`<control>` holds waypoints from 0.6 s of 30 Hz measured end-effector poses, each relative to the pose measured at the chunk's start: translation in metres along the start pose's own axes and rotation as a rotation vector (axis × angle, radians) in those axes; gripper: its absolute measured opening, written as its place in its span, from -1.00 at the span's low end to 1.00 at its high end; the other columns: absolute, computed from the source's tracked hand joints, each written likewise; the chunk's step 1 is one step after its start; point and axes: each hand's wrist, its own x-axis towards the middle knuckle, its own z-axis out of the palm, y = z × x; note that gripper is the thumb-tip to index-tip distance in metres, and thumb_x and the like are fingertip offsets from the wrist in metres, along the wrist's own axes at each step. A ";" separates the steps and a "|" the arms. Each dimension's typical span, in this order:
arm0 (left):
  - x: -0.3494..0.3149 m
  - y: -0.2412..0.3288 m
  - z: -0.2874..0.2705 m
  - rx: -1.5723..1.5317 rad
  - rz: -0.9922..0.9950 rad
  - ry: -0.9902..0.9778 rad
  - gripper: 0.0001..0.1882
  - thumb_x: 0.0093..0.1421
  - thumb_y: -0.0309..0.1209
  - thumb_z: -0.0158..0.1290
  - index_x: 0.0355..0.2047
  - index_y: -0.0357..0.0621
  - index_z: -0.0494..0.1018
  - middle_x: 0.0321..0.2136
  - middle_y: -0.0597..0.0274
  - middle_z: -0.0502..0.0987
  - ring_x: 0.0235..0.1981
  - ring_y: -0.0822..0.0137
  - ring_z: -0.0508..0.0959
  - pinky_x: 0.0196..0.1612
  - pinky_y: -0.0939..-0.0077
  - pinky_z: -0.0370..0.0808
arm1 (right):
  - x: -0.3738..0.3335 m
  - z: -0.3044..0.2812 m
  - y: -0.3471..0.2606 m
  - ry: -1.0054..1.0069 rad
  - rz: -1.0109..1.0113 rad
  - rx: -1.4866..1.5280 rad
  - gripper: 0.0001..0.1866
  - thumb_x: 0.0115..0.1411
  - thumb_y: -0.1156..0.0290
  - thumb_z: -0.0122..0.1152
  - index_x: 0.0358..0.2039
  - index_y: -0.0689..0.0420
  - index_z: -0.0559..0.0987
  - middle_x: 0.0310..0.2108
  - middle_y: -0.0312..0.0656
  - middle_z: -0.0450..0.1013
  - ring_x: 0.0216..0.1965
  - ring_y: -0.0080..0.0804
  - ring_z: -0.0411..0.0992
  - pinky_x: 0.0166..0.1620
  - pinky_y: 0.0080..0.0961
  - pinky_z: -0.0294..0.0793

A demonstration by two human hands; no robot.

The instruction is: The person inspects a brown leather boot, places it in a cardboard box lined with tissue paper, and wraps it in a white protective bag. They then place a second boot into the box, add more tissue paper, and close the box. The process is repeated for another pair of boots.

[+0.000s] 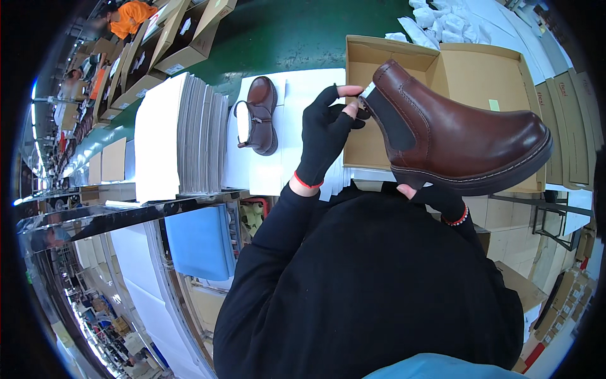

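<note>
While left hand pinches, right hand cups brown boot | white worktop | green floor beyond

The left hand is raised, fingers pinching; the right hand sits lower.

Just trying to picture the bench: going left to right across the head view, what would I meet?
Stack of white sheets, resting brown boot, gloved left hand, held brown boot, brown cartons.
</note>
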 end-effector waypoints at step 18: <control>0.014 0.014 0.013 0.412 0.081 -0.192 -0.77 0.17 -0.45 0.09 -0.26 -0.42 0.51 -0.53 0.13 0.60 -0.53 0.40 0.63 -0.46 0.59 0.51 | 0.004 0.006 -0.004 0.157 0.304 0.415 -0.31 0.09 0.34 0.34 0.18 0.20 0.23 0.07 -0.10 0.27 -0.03 -0.31 0.38 0.05 -0.43 0.38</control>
